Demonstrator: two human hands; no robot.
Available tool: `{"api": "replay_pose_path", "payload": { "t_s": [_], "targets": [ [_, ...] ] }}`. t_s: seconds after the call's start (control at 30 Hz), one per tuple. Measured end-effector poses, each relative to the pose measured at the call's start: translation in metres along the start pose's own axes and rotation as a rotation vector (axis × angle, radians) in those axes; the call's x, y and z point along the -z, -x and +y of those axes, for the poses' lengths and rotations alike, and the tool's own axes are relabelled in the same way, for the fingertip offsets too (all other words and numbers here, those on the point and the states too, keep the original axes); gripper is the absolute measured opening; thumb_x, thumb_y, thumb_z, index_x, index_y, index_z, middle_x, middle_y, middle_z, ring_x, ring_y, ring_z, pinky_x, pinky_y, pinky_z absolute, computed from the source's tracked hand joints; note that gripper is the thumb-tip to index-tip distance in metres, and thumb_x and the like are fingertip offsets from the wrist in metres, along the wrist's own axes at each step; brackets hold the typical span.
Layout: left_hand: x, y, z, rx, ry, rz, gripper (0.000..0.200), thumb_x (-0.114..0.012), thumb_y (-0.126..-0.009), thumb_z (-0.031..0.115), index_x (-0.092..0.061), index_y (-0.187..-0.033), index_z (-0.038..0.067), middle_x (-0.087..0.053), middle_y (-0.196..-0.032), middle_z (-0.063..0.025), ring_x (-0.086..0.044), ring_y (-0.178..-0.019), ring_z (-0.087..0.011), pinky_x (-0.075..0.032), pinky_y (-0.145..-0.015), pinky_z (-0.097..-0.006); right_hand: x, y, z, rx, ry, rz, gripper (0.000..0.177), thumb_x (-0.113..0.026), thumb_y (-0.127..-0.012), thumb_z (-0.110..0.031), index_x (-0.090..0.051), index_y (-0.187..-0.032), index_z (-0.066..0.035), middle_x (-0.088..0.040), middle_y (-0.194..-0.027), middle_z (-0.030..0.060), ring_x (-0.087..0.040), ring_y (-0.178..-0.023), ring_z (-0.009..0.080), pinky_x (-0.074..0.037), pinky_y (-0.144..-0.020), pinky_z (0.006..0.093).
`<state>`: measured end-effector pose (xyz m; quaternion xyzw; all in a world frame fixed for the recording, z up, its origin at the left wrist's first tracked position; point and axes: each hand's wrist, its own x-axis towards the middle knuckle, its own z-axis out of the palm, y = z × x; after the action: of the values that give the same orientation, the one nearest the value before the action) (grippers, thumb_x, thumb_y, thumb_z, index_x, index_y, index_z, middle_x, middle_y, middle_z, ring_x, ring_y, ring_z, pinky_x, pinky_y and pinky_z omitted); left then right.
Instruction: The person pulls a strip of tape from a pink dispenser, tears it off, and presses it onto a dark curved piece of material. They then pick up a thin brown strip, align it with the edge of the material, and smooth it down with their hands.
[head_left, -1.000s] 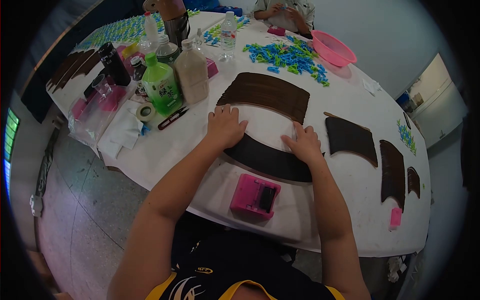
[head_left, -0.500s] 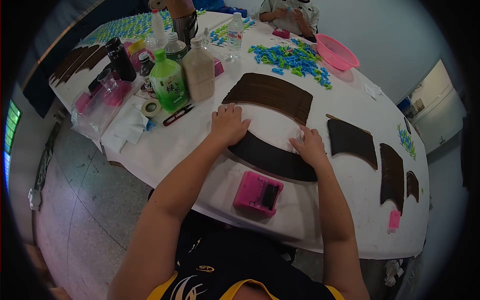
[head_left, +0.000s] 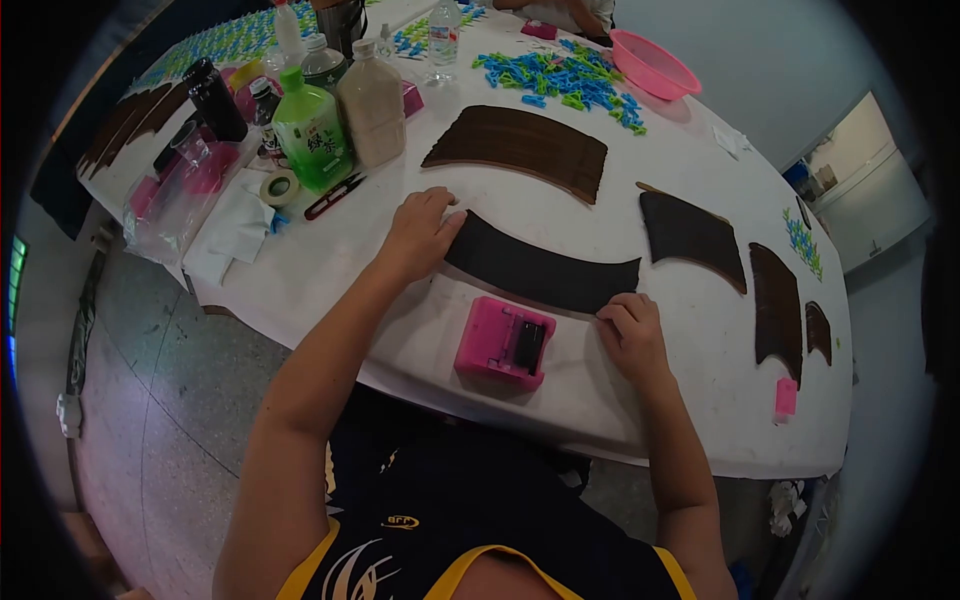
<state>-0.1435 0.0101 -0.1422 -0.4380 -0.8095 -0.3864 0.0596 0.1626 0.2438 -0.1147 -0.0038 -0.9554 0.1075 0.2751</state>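
A dark curved strip (head_left: 540, 264) with a smooth, matt face lies crosswise before me on the white table. My left hand (head_left: 420, 232) is by its left end, fingers stretched out and apart from the thumb, which meets the strip's edge. At the lower right corner, my right hand (head_left: 632, 328) has bent fingers pinching the strip's edge. Just below the strip sits a pink box-shaped tool (head_left: 490, 340) with a black roller. A wider brown curved piece (head_left: 520, 148) with a streaky surface lies beyond the strip.
Further dark pieces (head_left: 692, 238) lie to the right, near a small pink block (head_left: 785, 398). Blue and green clips (head_left: 570, 82) are heaped at the back beside a pink basin (head_left: 655, 68). Bottles (head_left: 312, 140), a tape roll (head_left: 279, 188) and a red cutter (head_left: 333, 196) stand left. Another person sits opposite.
The strip is turned, its right end now higher. My right hand has moved from its upper edge to its lower right corner; my left hand has shifted to its left end. The view has tipped down.
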Motion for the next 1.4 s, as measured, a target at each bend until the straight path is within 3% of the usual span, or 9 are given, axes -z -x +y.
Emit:
{"api": "replay_pose_path", "payload": {
  "t_s": [0.37, 0.43, 0.57, 0.63, 0.73, 0.83, 1.1, 1.23, 1.4],
  "targets": [
    [0.033, 0.031, 0.046, -0.140, 0.089, 0.133, 0.017, -0.068, -0.096, 0.015, -0.071, -0.105, 0.000, -0.071, -0.111, -0.0160, -0.063, -0.108, -0.0378, -0.049, -0.096, -0.0468, 0.004, 0.002, 0.000, -0.019, 0.086, 0.039, 0.016, -0.076, -0.080, 0.000, -0.066, -0.089, -0.008, -0.065, -0.097, 0.0070, -0.063, -0.091, 0.0284, -0.047, -0.083, 0.0419],
    [0.037, 0.032, 0.063, -0.212, 0.102, 0.072, 0.013, -0.070, -0.092, 0.012, -0.072, -0.099, 0.002, -0.073, -0.102, -0.0145, -0.065, -0.101, -0.0373, -0.050, -0.093, -0.0469, 0.009, -0.003, -0.006, -0.010, 0.109, 0.026, 0.017, -0.076, -0.080, 0.000, -0.065, -0.090, -0.008, -0.065, -0.097, 0.0074, -0.063, -0.091, 0.0282, -0.047, -0.084, 0.0421],
    [0.032, 0.034, 0.117, -0.348, 0.126, -0.027, 0.012, -0.070, -0.092, 0.010, -0.070, -0.101, 0.002, -0.072, -0.103, -0.0139, -0.065, -0.105, -0.0356, -0.051, -0.095, -0.0458, 0.031, -0.037, -0.041, -0.025, -0.081, 0.013, 0.018, -0.075, -0.084, 0.004, -0.062, -0.095, -0.004, -0.064, -0.096, 0.0109, -0.064, -0.085, 0.0311, -0.051, -0.076, 0.0430],
    [0.026, 0.034, 0.142, -0.547, 0.105, -0.027, 0.011, -0.071, -0.090, 0.010, -0.070, -0.097, 0.003, -0.071, -0.099, -0.0126, -0.068, -0.097, -0.0334, -0.054, -0.087, -0.0438, 0.040, -0.052, -0.064, -0.061, -0.212, 0.004, 0.018, -0.074, -0.085, 0.006, -0.061, -0.095, -0.002, -0.063, -0.096, 0.0122, -0.064, -0.083, 0.0323, -0.053, -0.073, 0.0428],
    [0.034, 0.037, 0.159, -0.469, -0.023, -0.170, 0.008, -0.072, -0.086, 0.008, -0.069, -0.093, 0.004, -0.070, -0.094, -0.0117, -0.070, -0.088, -0.0309, -0.056, -0.076, -0.0425, 0.047, -0.060, -0.084, -0.013, -0.288, 0.071, 0.017, -0.074, -0.088, 0.007, -0.061, -0.096, 0.001, -0.063, -0.093, 0.0130, -0.066, -0.080, 0.0313, -0.055, -0.067, 0.0400],
    [0.051, 0.037, 0.156, -0.531, -0.158, -0.178, 0.008, -0.071, -0.082, 0.006, -0.069, -0.090, 0.005, -0.067, -0.089, -0.0106, -0.071, -0.084, -0.0298, -0.056, -0.068, -0.0426, 0.048, -0.056, -0.086, -0.103, -0.391, 0.059, 0.013, -0.073, -0.090, 0.004, -0.063, -0.097, 0.001, -0.064, -0.092, 0.0123, -0.068, -0.077, 0.0270, -0.057, -0.068, 0.0372],
    [0.079, 0.029, 0.157, -0.675, -0.309, -0.311, 0.007, -0.071, -0.082, 0.006, -0.070, -0.089, 0.008, -0.064, -0.084, -0.0062, -0.069, -0.086, -0.0264, -0.056, -0.075, -0.0408, 0.024, -0.046, -0.085, -0.097, -0.423, -0.179, 0.012, -0.075, -0.092, -0.003, -0.069, -0.101, 0.000, -0.070, -0.092, 0.0100, -0.070, -0.077, 0.0214, -0.058, -0.067, 0.0332],
    [0.087, 0.025, 0.161, -0.752, -0.357, -0.353, 0.004, -0.072, -0.083, 0.009, -0.073, -0.084, 0.013, -0.068, -0.081, -0.0030, -0.067, -0.093, -0.0212, -0.052, -0.086, -0.0369, 0.018, -0.049, -0.091, -0.085, -0.454, -0.228, 0.013, -0.075, -0.092, -0.004, -0.069, -0.103, -0.001, -0.071, -0.093, 0.0103, -0.071, -0.079, 0.0215, -0.058, -0.067, 0.0333],
    [0.088, 0.023, 0.169, -0.757, -0.436, -0.427, 0.006, -0.073, -0.085, 0.013, -0.077, -0.081, 0.016, -0.071, -0.081, -0.0011, -0.066, -0.095, -0.0189, -0.050, -0.087, -0.0340, 0.007, -0.049, -0.092, -0.062, -0.440, -0.237, 0.012, -0.075, -0.091, -0.004, -0.069, -0.100, -0.001, -0.071, -0.088, 0.0105, -0.071, -0.077, 0.0233, -0.058, -0.068, 0.0337]
  ]
}}
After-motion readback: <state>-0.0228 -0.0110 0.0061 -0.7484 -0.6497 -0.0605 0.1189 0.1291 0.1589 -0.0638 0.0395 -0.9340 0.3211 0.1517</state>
